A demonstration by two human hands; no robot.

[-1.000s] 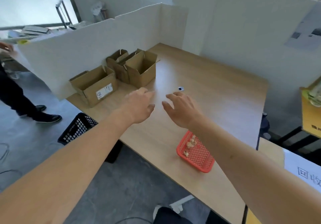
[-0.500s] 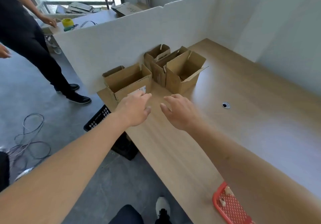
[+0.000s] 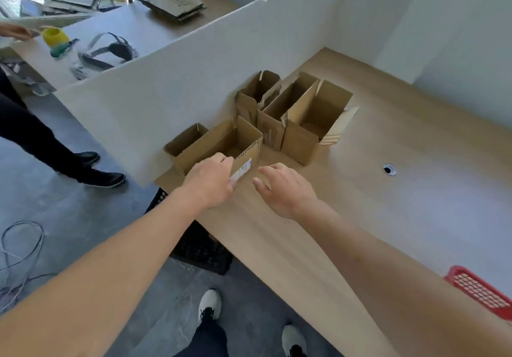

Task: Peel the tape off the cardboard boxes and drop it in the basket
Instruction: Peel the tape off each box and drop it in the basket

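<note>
From the head camera, looking down, both bare arms are reaching forward over a pale wooden surface (image 3: 346,218) toward a cluster of open cardboard boxes standing against a white partition (image 3: 194,79).

The left hand (image 3: 212,183) is meeting the nearest box (image 3: 221,142) at its front wall, fingers curving loosely over the top edge beside a white shipping label (image 3: 242,168); whether the grip is actually pinching the cardboard I cannot tell, since the fingertips are hiding behind the knuckles. The right hand (image 3: 282,187) is hovering just beside it over the wood, its grip spread, fingers relaxed and apart, touching nothing.

Behind the nearest box, three more boxes are standing close together: a small one (image 3: 256,93) nearest the partition, a middle one (image 3: 279,113) and a larger one (image 3: 310,126) with a flap hanging out to the right. Pale strips of tape (image 3: 267,135) are showing on the middle box's near corner; elsewhere the tape is too small to make out.

The red basket (image 3: 482,291) is sitting at the right edge of the view on the same surface, well apart from the boxes and both hands. A small round cable hole (image 3: 389,169) is lying in the wood between them.

A black crate (image 3: 199,248) is sitting on the grey floor under the surface's edge. Another person's dark trouser legs and shoes (image 3: 105,178) are standing at the left, and a neighbouring desk is carrying a yellow-green cup (image 3: 55,42), a headset (image 3: 110,52) and flattened cardboard (image 3: 171,3).
</note>
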